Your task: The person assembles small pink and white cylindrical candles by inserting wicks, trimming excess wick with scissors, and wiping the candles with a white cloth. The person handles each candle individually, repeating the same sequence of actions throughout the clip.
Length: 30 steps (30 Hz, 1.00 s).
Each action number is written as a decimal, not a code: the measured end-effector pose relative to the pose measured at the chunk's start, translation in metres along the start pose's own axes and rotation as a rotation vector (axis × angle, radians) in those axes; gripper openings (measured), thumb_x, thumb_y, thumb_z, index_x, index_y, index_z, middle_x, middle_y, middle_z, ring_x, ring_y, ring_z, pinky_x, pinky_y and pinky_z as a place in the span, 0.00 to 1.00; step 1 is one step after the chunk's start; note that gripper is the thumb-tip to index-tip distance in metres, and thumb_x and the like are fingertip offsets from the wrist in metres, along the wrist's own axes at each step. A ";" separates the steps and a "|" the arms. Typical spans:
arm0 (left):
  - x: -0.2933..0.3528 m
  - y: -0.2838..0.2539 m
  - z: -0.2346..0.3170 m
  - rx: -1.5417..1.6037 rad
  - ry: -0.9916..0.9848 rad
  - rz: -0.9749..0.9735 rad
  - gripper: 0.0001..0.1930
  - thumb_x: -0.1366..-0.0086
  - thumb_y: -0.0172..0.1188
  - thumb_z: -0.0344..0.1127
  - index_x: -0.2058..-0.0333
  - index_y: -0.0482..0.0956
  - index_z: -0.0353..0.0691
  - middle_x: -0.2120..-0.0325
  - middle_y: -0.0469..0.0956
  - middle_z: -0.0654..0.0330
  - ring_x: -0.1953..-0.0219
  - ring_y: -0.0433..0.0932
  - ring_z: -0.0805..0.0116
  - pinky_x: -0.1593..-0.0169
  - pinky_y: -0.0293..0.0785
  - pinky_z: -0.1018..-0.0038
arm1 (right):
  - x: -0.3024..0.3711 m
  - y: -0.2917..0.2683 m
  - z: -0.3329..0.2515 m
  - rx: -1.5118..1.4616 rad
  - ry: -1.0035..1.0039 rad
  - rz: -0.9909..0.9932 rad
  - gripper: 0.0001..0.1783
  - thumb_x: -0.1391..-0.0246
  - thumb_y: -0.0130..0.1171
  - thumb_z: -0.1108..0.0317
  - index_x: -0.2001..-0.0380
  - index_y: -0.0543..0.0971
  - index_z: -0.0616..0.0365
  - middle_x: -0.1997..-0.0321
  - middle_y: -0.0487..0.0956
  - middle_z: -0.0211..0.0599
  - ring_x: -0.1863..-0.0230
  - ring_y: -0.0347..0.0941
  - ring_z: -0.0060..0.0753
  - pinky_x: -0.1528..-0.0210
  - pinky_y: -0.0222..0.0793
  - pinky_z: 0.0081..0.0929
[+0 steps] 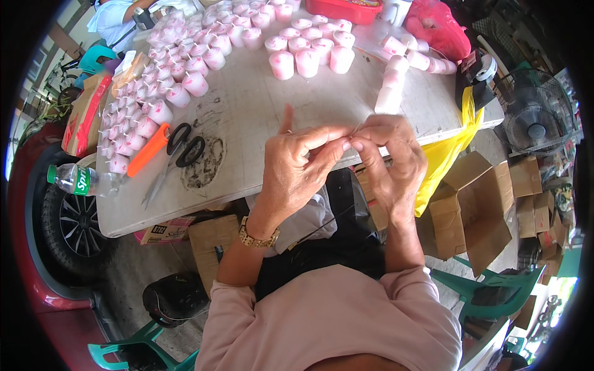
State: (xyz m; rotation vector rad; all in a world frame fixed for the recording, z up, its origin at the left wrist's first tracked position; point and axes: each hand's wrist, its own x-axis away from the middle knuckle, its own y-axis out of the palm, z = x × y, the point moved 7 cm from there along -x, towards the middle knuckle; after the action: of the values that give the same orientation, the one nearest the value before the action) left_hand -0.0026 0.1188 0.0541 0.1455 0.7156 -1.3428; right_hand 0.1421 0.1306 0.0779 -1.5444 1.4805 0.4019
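My left hand (296,162) and my right hand (390,161) meet above the front edge of the table (247,111). Thumb and forefinger of each are pinched together, fingertips nearly touching. Something thin seems to be between them, too small to name. Ahead of them stands a group of small white-and-pink cups (307,62). Many more cups (195,83) with thin white tips sticking up fill the left and back of the table. Beyond my right hand is a stack of nested cups (392,83). Black-handled scissors (190,153) lie left of my left hand, beside an orange handle-like piece (148,150).
A green-capped plastic bottle (83,180) lies at the table's left corner. A red container (346,8) and a pink plastic bag (438,28) are at the back. A yellow bag (448,154) hangs off the right edge, near an open cardboard box (473,207) and a fan (536,127).
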 end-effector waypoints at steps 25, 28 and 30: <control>0.007 -0.002 0.000 -0.008 -0.045 0.189 0.07 0.37 0.63 0.32 0.63 0.85 0.37 0.71 0.80 0.59 0.72 0.77 0.71 0.50 0.69 0.67 | 0.009 0.016 0.021 -0.244 0.257 0.029 0.14 0.50 0.63 0.82 0.59 0.75 0.61 0.65 0.81 0.33 0.65 0.78 0.24 0.60 0.73 0.23; 0.007 -0.004 -0.001 0.054 -0.057 0.228 0.08 0.38 0.64 0.28 0.60 0.85 0.35 0.67 0.81 0.59 0.67 0.77 0.75 0.60 0.72 0.80 | 0.011 0.015 0.022 -0.207 0.280 0.046 0.15 0.52 0.63 0.84 0.60 0.76 0.61 0.65 0.81 0.33 0.65 0.78 0.24 0.60 0.73 0.22; 0.006 -0.003 -0.003 0.132 -0.079 0.219 0.09 0.38 0.64 0.26 0.59 0.85 0.36 0.66 0.81 0.59 0.66 0.77 0.76 0.61 0.72 0.82 | 0.011 0.017 0.022 -0.256 0.287 0.031 0.14 0.51 0.63 0.84 0.60 0.76 0.61 0.65 0.81 0.32 0.65 0.78 0.23 0.59 0.73 0.22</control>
State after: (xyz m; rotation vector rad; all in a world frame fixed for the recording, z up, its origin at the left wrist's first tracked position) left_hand -0.0063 0.1143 0.0491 0.2674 0.5287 -1.1786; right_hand 0.1368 0.1436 0.0522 -1.8436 1.7276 0.4132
